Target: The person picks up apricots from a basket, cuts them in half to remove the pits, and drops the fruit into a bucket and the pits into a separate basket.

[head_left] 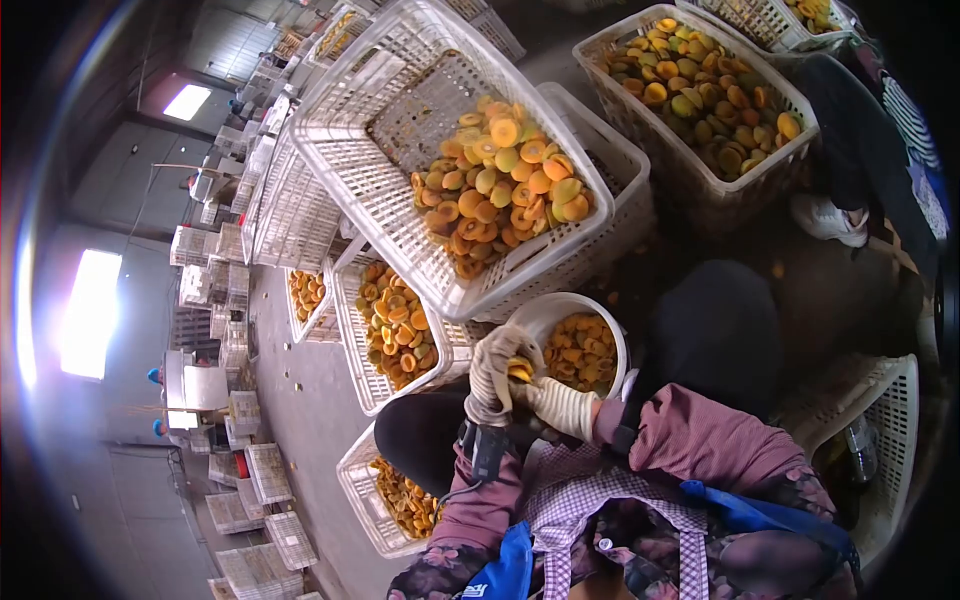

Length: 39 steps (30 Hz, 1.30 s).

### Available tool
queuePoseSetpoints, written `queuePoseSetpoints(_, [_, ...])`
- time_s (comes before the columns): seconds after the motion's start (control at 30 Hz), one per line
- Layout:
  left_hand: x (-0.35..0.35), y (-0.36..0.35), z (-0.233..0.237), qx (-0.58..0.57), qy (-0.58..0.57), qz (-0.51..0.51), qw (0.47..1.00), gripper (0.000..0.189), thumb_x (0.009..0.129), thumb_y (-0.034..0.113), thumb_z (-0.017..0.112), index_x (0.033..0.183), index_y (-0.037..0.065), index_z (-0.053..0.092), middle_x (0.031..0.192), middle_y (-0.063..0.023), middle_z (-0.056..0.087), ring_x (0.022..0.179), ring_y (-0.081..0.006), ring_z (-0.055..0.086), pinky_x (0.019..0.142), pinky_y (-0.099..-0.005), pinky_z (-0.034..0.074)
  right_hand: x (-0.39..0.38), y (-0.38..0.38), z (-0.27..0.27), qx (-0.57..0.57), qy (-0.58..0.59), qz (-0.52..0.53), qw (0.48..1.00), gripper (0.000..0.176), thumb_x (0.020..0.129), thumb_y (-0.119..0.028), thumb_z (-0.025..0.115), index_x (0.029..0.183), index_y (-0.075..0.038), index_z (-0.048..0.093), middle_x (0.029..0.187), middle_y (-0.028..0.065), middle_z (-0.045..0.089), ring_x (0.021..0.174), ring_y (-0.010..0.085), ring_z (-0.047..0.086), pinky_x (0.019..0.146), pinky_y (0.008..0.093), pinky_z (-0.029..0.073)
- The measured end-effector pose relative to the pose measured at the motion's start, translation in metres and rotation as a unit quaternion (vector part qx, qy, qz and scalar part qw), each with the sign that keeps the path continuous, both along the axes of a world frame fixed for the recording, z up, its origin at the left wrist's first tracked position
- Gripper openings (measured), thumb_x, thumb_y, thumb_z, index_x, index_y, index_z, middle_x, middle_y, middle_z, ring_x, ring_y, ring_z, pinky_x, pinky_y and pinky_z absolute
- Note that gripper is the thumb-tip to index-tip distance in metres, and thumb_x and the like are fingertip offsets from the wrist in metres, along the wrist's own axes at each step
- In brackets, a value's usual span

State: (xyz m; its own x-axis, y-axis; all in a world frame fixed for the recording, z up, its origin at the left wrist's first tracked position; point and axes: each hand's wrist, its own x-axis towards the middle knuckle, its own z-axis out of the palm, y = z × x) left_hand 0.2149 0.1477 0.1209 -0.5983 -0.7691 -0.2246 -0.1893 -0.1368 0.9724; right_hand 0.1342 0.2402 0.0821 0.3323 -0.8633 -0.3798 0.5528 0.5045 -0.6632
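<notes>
My left hand (488, 378), in a whitish work glove, is closed around a yellow-orange apricot (520, 369). My right hand (562, 407), also gloved, meets it from the right with its fingers bent in at the fruit. Whether the right hand grips a tool or part of the fruit is hidden. Just beyond both hands stands a white bucket (622, 345) with orange fruit pieces (580, 355) inside. Above it, a large white crate (335, 165) tilts toward me, and a heap of apricot halves (495, 185) lies in its lower part.
Crates of apricot halves stand at left (395, 325) and upper right (700, 95). A lower-left crate (400, 500) holds shrivelled-looking orange pieces. At right are another person's shoe (832, 220) and a white crate (905, 430) with a clear bottle (860, 450). Stacked crates line the far floor.
</notes>
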Motion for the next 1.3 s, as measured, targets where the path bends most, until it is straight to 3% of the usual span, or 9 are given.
queuePoseSetpoints(0.13, [0.003, -0.011, -0.001, -0.077, -0.057, -0.018, 0.995, 0.027, 0.081, 0.029, 0.055, 0.08, 0.001, 0.058, 0.067, -0.0052, 0.057, 0.057, -0.0127, 0.054, 0.057, -0.0252, 0.045, -0.005, 0.002, 0.019, 0.064, -0.044, 0.021, 0.997, 0.045, 0.084, -0.06, 0.046, 0.077, -0.016, 0.055, 0.053, -0.0034, 0.045, 0.036, 0.0091, 0.036, 0.034, 0.0239, 0.027])
queuePoseSetpoints(0.23, [0.03, -0.048, -0.017, -0.48, -0.341, 0.236, 0.773, 0.03, 0.087, 0.025, 0.044, 0.103, 0.0, 0.051, 0.089, -0.009, 0.058, 0.077, -0.0197, 0.058, 0.074, -0.033, 0.046, 0.005, 0.007, 0.025, 0.063, -0.058, -0.03, 0.996, 0.048, 0.087, -0.058, 0.043, 0.08, -0.013, 0.056, 0.054, -0.0014, 0.047, 0.036, 0.0107, 0.037, 0.034, 0.0246, 0.028])
queuePoseSetpoints(0.3, [0.04, -0.079, -0.013, -0.606, -0.651, 0.168, 0.425, 0.039, 0.092, 0.025, 0.036, 0.12, -0.001, 0.046, 0.109, -0.0124, 0.059, 0.094, -0.0236, 0.06, 0.089, -0.0393, 0.046, 0.013, 0.0, 0.009, 0.081, -0.051, -0.074, 0.993, 0.048, 0.086, -0.058, 0.043, 0.081, -0.012, 0.056, 0.054, -0.0009, 0.046, 0.036, 0.0115, 0.037, 0.035, 0.025, 0.029])
queuePoseSetpoints(0.4, [0.016, -0.111, -0.005, -0.656, -0.522, 0.158, 0.521, 0.046, 0.094, 0.035, 0.036, 0.122, 0.001, 0.046, 0.121, -0.008, 0.054, 0.1, -0.0202, 0.058, 0.092, -0.0393, 0.045, 0.008, -0.014, 0.002, 0.193, -0.075, -0.18, 0.962, 0.049, 0.086, -0.058, 0.044, 0.079, -0.011, 0.054, 0.053, 0.0004, 0.045, 0.037, 0.0133, 0.038, 0.036, 0.0265, 0.031])
queuePoseSetpoints(0.5, [-0.051, -0.165, -0.025, -0.169, -0.069, 0.147, 0.972, 0.04, 0.086, 0.024, 0.052, 0.122, 0.007, 0.047, 0.112, -0.0076, 0.057, 0.092, -0.0174, 0.057, 0.075, -0.0266, 0.046, -0.005, -0.022, 0.015, 0.184, -0.055, -0.173, 0.966, 0.053, 0.084, -0.063, 0.042, 0.079, -0.011, 0.051, 0.051, 0.0015, 0.042, 0.038, 0.014, 0.039, 0.037, 0.0288, 0.033])
queuePoseSetpoints(0.67, [-0.103, -0.257, -0.087, -0.485, -0.48, -0.027, 0.73, 0.063, 0.075, 0.027, 0.062, 0.129, 0.008, 0.038, 0.133, -0.0184, 0.037, 0.121, -0.0338, 0.041, 0.101, -0.0402, 0.034, 0.005, -0.03, 0.004, 0.159, -0.032, -0.184, 0.97, 0.055, 0.085, -0.063, 0.04, 0.081, -0.009, 0.048, 0.054, 0.0007, 0.042, 0.039, 0.0114, 0.039, 0.037, 0.0255, 0.034])
queuePoseSetpoints(0.87, [-0.101, -0.25, -0.093, -0.378, -0.584, -0.209, 0.687, 0.068, 0.071, 0.026, 0.062, 0.129, 0.006, 0.033, 0.132, -0.0253, 0.036, 0.121, -0.0409, 0.038, 0.102, -0.041, 0.033, 0.003, -0.031, -0.001, 0.15, -0.054, -0.189, 0.969, 0.036, 0.089, -0.044, 0.046, 0.082, -0.01, 0.049, 0.057, 0.0015, 0.044, 0.043, 0.0135, 0.042, 0.037, 0.0272, 0.035])
queuePoseSetpoints(1.1, [-0.037, -0.191, -0.095, -0.093, -0.155, -0.128, 0.975, 0.047, 0.078, 0.008, 0.06, 0.121, 0.007, 0.042, 0.105, -0.0165, 0.056, 0.095, -0.0247, 0.057, 0.085, -0.031, 0.045, 0.006, -0.033, -0.006, 0.078, 0.102, -0.287, 0.949, 0.042, 0.091, -0.047, 0.043, 0.098, -0.008, 0.055, 0.07, 0.0036, 0.051, 0.055, 0.0133, 0.047, 0.047, 0.0266, 0.04])
queuePoseSetpoints(1.3, [-0.029, -0.035, -0.009, 0.03, 0.141, -0.015, 0.989, 0.021, 0.093, 0.016, 0.042, 0.11, 0.004, 0.047, 0.096, -0.0087, 0.058, 0.089, -0.017, 0.056, 0.082, -0.028, 0.045, -0.008, -0.033, -0.02, -0.095, 0.276, -0.303, 0.907, 0.034, 0.09, -0.025, 0.05, 0.113, -0.001, 0.05, 0.086, 0.0104, 0.059, 0.072, 0.0211, 0.053, 0.066, 0.0307, 0.044])
